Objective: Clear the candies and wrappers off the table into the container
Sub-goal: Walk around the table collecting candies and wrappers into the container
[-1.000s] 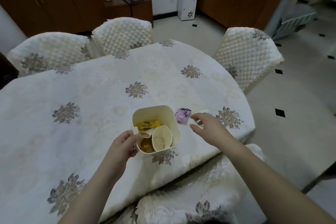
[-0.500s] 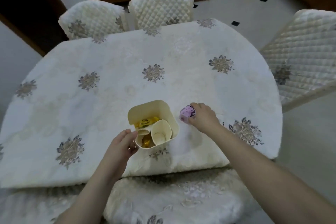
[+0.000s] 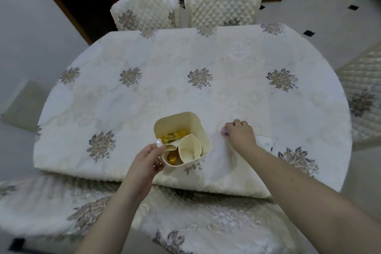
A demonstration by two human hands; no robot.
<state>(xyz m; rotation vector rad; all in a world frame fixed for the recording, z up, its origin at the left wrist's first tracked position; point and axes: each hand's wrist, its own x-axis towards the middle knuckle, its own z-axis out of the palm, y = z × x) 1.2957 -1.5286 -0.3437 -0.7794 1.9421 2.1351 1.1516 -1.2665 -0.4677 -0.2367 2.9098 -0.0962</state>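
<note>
Right hand (image 3: 240,135) has closed its grip over the purple candy (image 3: 224,130), a moment ago untouched on the surface. Left hand (image 3: 147,158) grasps the container (image 3: 199,128) rim. Drop-in likely next.

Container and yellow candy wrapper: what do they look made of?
The cream container looks like matte moulded plastic: smooth walls, rounded corners, thin rim. The yellow candy wrapper looks like glossy printed film or foil: it shines and carries dark lettering. Which of the two is unclear.
</note>
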